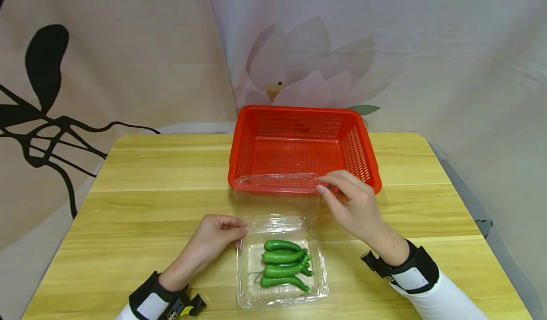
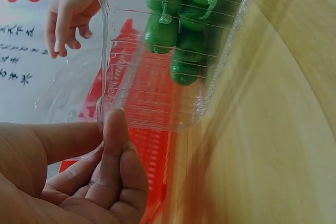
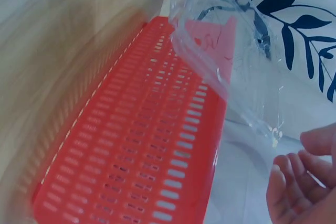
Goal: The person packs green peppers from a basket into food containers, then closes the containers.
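A clear plastic clamshell container (image 1: 244, 282) lies on the table with its hinged lid (image 1: 278, 208) raised toward the back. Several green chili peppers (image 1: 284, 257) rest in its base. My left hand (image 1: 215, 237) pinches the container's left rim near the hinge; in the left wrist view the thumb and fingers (image 2: 116, 135) close on that edge. My right hand (image 1: 352, 206) is at the lid's upper right corner, its fingers loosely bent. In the right wrist view its fingertips (image 3: 278, 174) sit just off the lid's corner, with nothing between them.
A red perforated plastic basket (image 1: 299, 156) stands behind the container, its front partly seen through the raised lid. The wooden table (image 1: 171, 187) extends to both sides. A printed cloth backdrop (image 1: 141, 49) hangs behind it.
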A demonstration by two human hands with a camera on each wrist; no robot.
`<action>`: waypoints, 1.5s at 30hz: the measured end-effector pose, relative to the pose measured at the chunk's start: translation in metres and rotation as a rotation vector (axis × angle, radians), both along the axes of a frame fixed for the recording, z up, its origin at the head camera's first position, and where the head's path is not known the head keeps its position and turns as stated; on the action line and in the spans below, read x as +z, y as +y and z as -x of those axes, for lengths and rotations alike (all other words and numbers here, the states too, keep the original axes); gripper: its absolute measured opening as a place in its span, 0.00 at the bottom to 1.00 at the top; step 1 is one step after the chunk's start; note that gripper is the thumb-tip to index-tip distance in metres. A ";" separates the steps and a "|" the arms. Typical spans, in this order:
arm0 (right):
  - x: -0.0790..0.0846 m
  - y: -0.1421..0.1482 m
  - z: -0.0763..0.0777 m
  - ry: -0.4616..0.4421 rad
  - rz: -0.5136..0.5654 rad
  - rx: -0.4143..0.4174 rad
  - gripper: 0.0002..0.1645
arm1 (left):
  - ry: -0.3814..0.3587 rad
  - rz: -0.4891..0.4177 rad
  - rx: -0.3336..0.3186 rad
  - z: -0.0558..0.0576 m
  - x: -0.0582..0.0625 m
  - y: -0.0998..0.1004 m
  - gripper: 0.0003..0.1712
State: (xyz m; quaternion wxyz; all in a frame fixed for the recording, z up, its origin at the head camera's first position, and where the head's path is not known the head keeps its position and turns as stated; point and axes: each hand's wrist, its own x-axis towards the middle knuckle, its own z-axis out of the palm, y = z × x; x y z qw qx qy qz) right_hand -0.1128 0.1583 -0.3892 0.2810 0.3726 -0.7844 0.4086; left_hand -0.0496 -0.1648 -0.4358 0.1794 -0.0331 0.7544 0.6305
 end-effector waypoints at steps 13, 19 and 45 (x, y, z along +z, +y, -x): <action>-0.002 0.010 0.007 -0.115 -0.076 -0.141 0.16 | 0.030 0.007 -0.034 0.007 0.002 0.010 0.14; -0.001 0.012 0.004 -0.133 -0.092 -0.136 0.16 | 0.022 -0.014 -0.033 0.010 0.002 0.013 0.14; 0.008 0.031 -0.044 -0.189 -0.134 -0.041 0.07 | 0.035 -0.013 -0.023 0.013 0.002 0.015 0.13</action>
